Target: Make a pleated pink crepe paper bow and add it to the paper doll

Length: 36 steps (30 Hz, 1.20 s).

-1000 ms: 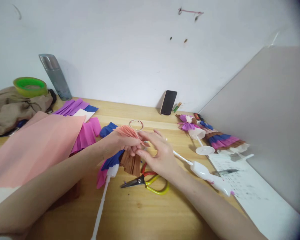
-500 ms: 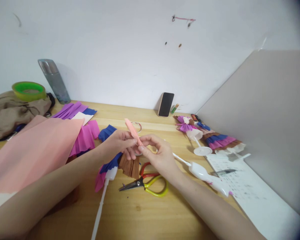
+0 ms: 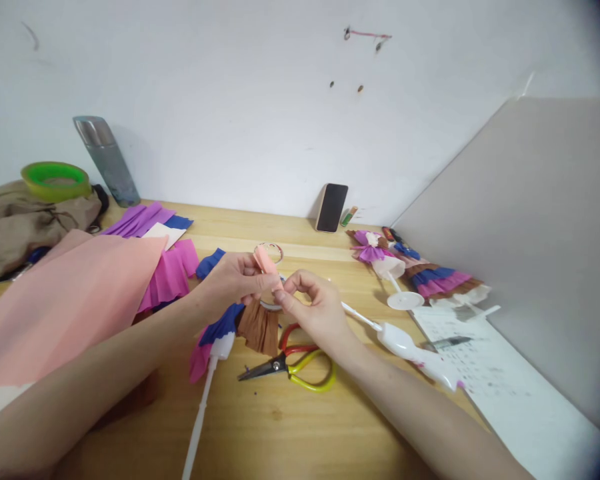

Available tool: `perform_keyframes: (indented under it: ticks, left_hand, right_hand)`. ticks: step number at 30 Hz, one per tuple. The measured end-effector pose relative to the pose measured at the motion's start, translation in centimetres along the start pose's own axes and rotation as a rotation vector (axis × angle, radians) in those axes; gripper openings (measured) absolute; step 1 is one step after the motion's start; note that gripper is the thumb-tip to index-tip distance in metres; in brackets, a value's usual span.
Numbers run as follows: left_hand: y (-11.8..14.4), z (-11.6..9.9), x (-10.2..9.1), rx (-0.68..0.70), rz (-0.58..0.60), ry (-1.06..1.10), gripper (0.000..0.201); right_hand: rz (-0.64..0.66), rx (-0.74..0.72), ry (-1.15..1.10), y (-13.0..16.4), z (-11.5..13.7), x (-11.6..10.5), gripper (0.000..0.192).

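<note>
A narrow folded strip of peach crepe paper [image 3: 266, 259] is held up between my two hands above the table. My left hand [image 3: 243, 277] grips it from the left with thumb and fingers. The fingertips of my right hand [image 3: 313, 303] pinch its lower end. Below them lie a bunched piece of brown crepe paper [image 3: 259, 328] and scissors [image 3: 285, 363] with one red and one yellow handle. Beside the left forearm is a doll-like figure [image 3: 223, 343] with a white stick and a blue and pink paper skirt, partly hidden by my hand.
Peach crepe sheet [image 3: 75, 293] and magenta paper [image 3: 173, 270] lie left. A tape roll [image 3: 55, 193] rests on brown cloth [image 3: 10, 227], near a bottle [image 3: 107, 160]. A phone [image 3: 332, 208] leans on the wall. A white figure [image 3: 415, 350] and decorated figures [image 3: 440, 277] lie right, by paper [image 3: 520, 393].
The peach strip has tilted and its upper end is lower. My left hand has closed further around it, its lower fingers now curled in. My right hand stays nearly in place.
</note>
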<state>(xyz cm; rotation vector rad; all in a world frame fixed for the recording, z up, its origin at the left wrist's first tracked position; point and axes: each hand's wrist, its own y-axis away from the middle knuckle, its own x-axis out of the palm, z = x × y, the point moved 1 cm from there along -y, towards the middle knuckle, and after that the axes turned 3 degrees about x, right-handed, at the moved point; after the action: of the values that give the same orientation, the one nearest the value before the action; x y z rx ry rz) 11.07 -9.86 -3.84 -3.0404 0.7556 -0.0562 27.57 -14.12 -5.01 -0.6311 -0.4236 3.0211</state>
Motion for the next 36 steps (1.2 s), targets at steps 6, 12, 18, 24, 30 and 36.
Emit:
perform_keyframes:
  ticks: [6,12,18,24,30,36]
  left_hand:
    - [-0.1,-0.5,-0.6,0.033,-0.044,0.104,0.038]
    - [-0.3,-0.7,-1.1,0.036,-0.039,0.123,0.045]
    - [-0.5,-0.8,-2.2,0.131,-0.095,0.07,0.047]
    - [-0.3,-1.4,-2.5,0.146,0.24,0.036,0.055]
    - [0.5,-1.1,-0.5,0.106,0.35,0.25,0.043]
    - [0.6,-0.2,-0.2,0.091,0.239,0.357,0.032]
  right_hand:
    - [-0.004,-0.05,0.056,0.2,-0.2,0.2,0.022]
    - [0.026,-0.002,-0.039,0.0,-0.5,0.2,0.02]
    - [0.19,0.282,-0.477,0.1,-0.6,0.4,0.031]
    - [0.338,0.419,-0.772,0.3,-0.3,0.3,0.033]
    - [0.479,0.471,-0.902,0.4,-0.2,0.3,0.032]
    - [0.572,0.499,-0.935,0.6,-0.2,0.5,0.032]
